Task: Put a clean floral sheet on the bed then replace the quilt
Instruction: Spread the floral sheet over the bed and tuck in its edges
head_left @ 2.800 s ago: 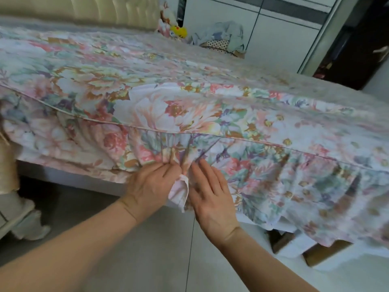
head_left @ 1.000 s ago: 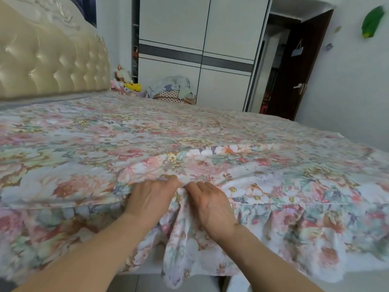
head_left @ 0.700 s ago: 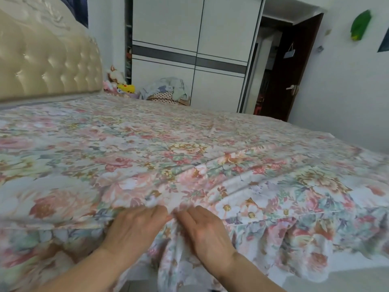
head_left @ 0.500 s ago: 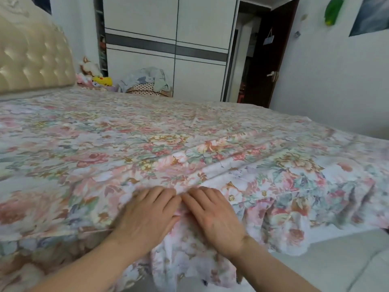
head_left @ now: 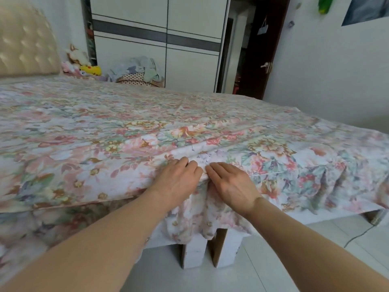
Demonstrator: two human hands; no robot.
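At the near edge of the bed (head_left: pixel 63 209), both hands lie side by side on the floral sheet (head_left: pixel 126 131), right where its flat top turns down into the frilled skirt. The left hand (head_left: pixel 179 182) lies palm down with its fingers (head_left: pixel 185 163) bent at the knuckles and the tips tucked into a small ridge of cloth. The right hand (head_left: pixel 233 186) is flatter, its fingers (head_left: pixel 216 168) nearly straight and close together, pressing the sheet down just beside the left; its thumb is hidden under the hand, so I cannot tell whether it pinches the fabric. The two sets of fingertips almost touch. A loose corner of the skirt hangs in folds below the wrists, in front of cardboard boxes (head_left: pixel 210 249) on the floor.

Compared with half a second ago, the hands have kept the same pairing on the same bunched spot, the left one now more curled (before, it lay flatter). The view has shifted a little, showing the boxes and more floor. The headboard (head_left: pixel 23 45) and wardrobe (head_left: pixel 157 39) stand beyond.
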